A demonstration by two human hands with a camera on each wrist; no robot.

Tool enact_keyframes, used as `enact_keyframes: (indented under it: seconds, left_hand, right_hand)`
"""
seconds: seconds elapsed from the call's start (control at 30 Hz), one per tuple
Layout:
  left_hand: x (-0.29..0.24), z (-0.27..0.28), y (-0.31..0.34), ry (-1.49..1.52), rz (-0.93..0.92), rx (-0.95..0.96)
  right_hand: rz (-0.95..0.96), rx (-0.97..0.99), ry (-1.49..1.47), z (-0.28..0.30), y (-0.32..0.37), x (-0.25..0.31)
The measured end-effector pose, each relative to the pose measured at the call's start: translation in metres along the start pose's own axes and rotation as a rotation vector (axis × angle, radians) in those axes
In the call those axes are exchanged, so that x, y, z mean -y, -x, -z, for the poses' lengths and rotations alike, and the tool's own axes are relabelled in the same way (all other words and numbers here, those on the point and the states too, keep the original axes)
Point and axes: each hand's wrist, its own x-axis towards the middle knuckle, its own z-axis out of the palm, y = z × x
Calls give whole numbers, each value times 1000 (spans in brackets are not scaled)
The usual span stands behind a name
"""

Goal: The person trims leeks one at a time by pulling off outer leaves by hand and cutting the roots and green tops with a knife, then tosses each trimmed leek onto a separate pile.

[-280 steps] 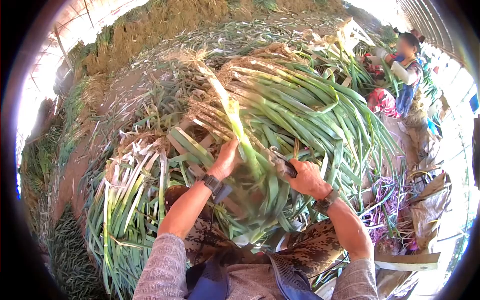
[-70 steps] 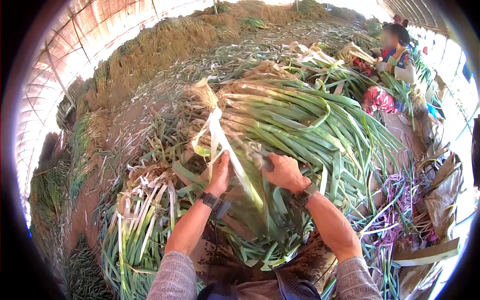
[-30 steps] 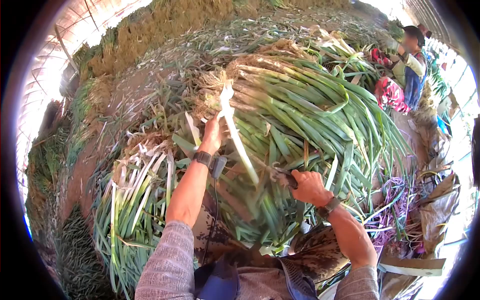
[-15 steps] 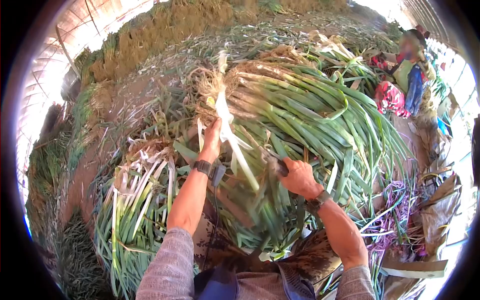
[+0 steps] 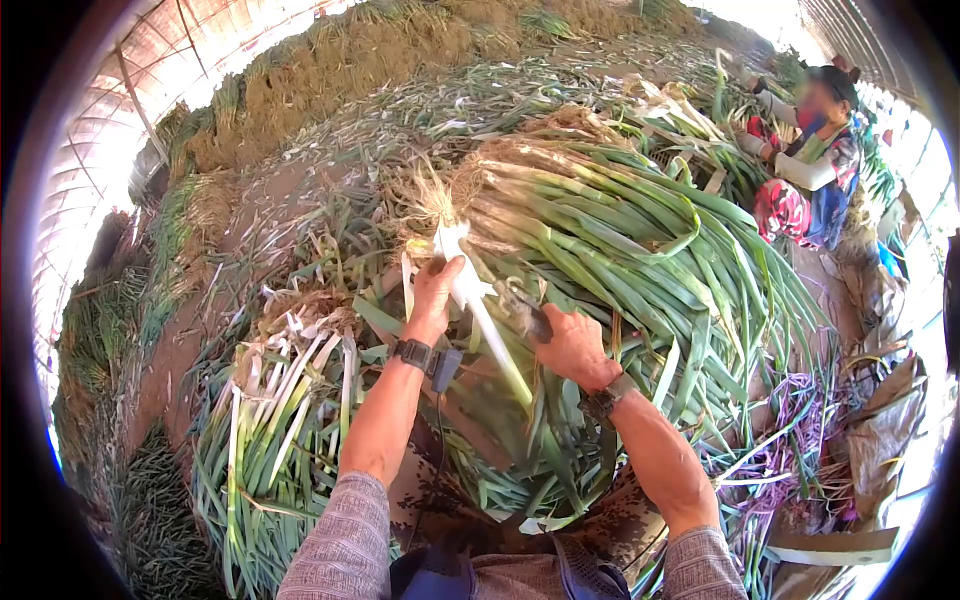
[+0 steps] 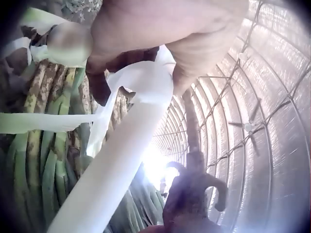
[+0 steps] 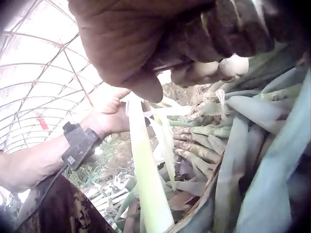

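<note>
In the head view my left hand (image 5: 432, 295) grips a leek by its white shaft (image 5: 492, 345), just below the pale roots (image 5: 432, 203); the green leaves slant down toward my lap. My right hand (image 5: 575, 347) holds a dark-handled tool (image 5: 522, 308), its tip side pointing at the shaft. Peeled white skin (image 6: 99, 127) hangs beside the smooth shaft (image 6: 109, 170) in the left wrist view, where the tool's thin rod (image 6: 192, 124) shows behind. Loose skin (image 7: 166, 141) also shows beyond the shaft in the right wrist view.
A large pile of unpeeled leeks (image 5: 620, 220) lies ahead and right. Peeled leeks (image 5: 270, 410) lie at left. Purple strips (image 5: 785, 440) and a board (image 5: 835, 546) are at right. Another person (image 5: 815, 170) sits at upper right.
My right hand and the tool have moved left, closer to the shaft. My left hand sits slightly lower in view, still gripping the leek. The white strip above the roots is no longer visible there.
</note>
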Motion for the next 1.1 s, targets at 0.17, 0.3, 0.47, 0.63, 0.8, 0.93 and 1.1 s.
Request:
enact_keyframes:
  seconds: [0.17,0.3,0.47,0.63,0.8,0.93,1.1]
  left_hand:
    - [0,-7,5,-21,-1,-17]
    - [0,-5,5,-84,-33,-25]
    - [-25,-7,13,88,-7,15]
    - [-35,11,-1,267,109,-85]
    - [-21,10,-1,51,9,-131]
    - [-14,10,-2,-67,18,-92]
    - [-6,6,0,-386,-57,-67]
  right_hand:
    - [-22,25,19,0,2,-1]
    - [-24,21,23,6,1,3]
    - [-4,22,-19,6,5,1]
    - [19,70,-38,5,12,-6]
    - [29,68,-55,9,17,-1]
    - [33,38,-96,12,16,5]
    - [-40,11,-61,4,10,2]
